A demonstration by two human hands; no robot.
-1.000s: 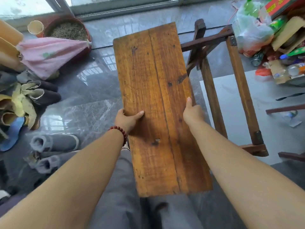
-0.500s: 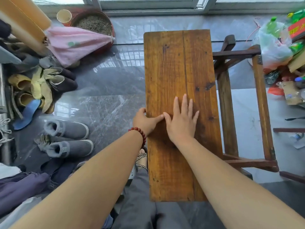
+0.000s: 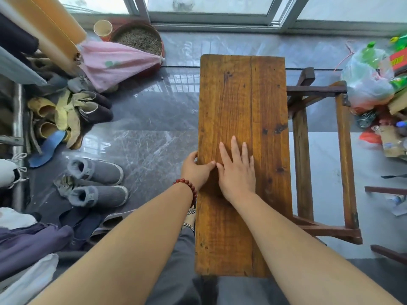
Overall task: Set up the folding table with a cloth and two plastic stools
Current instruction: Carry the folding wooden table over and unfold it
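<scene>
Marble floor (image 3: pixel 149 133), slippers (image 3: pixel 97 172) near wooden board (image 3: pixel 242 95), frame (image 3: pixel 345 150) at right, left hand (image 3: pixel 196 170) gripping its edge, right hand (image 3: pixel 237 172) flat atop

Plank in the middle, frame on its right, footwear on its left.
The plank (image 3: pixel 242 102) runs lengthwise away from the person, above the floor (image 3: pixel 154 133). The left hand (image 3: pixel 196 170) holds its left edge, and the right hand (image 3: pixel 239 175) lies flat on top just beside it. The frame (image 3: pixel 346 150) stands to the plank's right, with a sack of bottles (image 3: pixel 370 84) beyond it. On the left are boots (image 3: pixel 97 170), a shoe heap (image 3: pixel 72 113) behind them, and a basin (image 3: pixel 141 38) by the window (image 3: pixel 211 20).
</scene>
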